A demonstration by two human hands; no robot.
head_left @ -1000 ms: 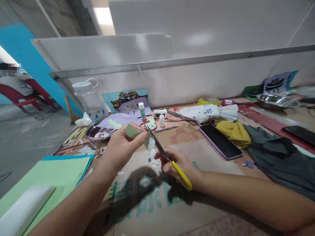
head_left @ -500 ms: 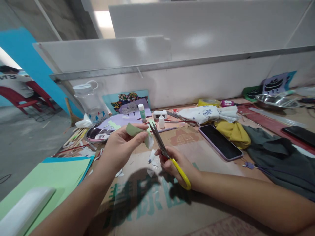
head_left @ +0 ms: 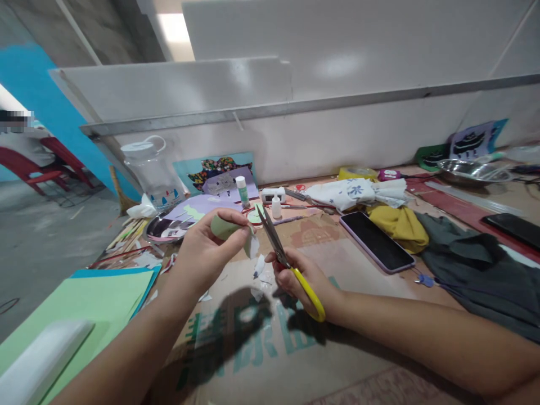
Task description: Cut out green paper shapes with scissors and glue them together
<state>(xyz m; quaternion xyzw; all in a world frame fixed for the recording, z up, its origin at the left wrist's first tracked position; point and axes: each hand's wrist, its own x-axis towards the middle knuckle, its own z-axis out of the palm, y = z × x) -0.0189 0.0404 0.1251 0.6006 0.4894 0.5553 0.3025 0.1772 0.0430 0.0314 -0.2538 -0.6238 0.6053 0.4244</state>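
My left hand pinches a small piece of green paper between thumb and fingers; a white edge of it hangs down on the right. My right hand is closed round the yellow handles of a pair of scissors. The blades point up and to the left, slightly parted near the tips, just right of the paper and apart from it. Below the hands, white paper scraps lie on a cardboard sheet with green printed characters.
Green paper sheets lie at left with a white object on top. Behind stand a clear bottle, a glue stick and a small white bottle. A phone, yellow cloth and dark cloth are at right.
The green paper in my left hand has tilted and shifted slightly left, so the gap to the scissor blades is a little wider. My right hand has hardly moved.
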